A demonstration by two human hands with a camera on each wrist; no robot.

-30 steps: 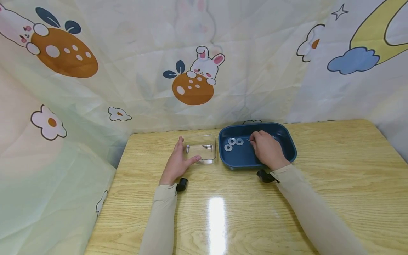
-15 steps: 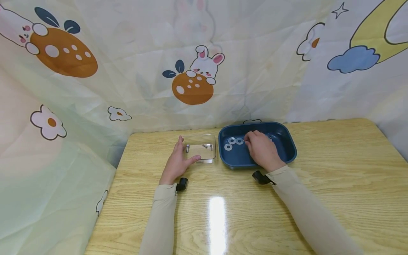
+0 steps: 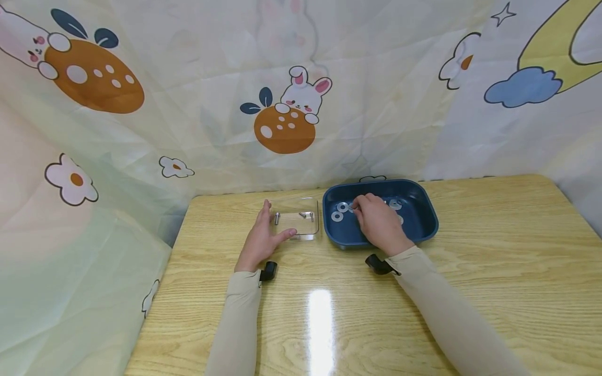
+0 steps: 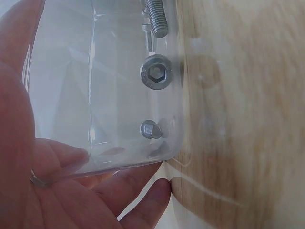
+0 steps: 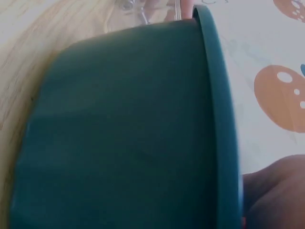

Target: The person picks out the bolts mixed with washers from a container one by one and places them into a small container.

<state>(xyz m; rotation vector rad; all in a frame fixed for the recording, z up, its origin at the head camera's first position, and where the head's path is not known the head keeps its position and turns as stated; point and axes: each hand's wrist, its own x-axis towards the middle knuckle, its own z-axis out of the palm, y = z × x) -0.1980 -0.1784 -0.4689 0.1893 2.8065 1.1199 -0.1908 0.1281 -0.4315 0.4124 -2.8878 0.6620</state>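
On the left my left hand (image 3: 258, 243) grips a clear plastic box (image 3: 293, 226), thumb along its front side and fingers round the left. Several metal bolts lie inside; one socket-head bolt (image 4: 156, 72) shows its hex recess in the left wrist view. My right hand (image 3: 382, 223) reaches into a dark blue tray (image 3: 420, 222). Its fingertips pinch a small thin silvery piece (image 3: 351, 208), which looks like a screw. Flat washers (image 3: 337, 216) lie by the fingertips and more washers (image 3: 396, 204) behind the hand. In the right wrist view the tray wall (image 5: 128, 129) hides the fingertips.
Box and tray stand side by side near the back edge of a wooden table (image 3: 291, 318), a narrow gap between them. A printed cloth (image 3: 211, 104) hangs right behind. Bright glare (image 3: 320, 329) lies on the tabletop in front.
My right hand has moved left inside the tray with the small silvery piece, uncovering washers on the right and covering part of one on the left. My left hand and the box stay put.
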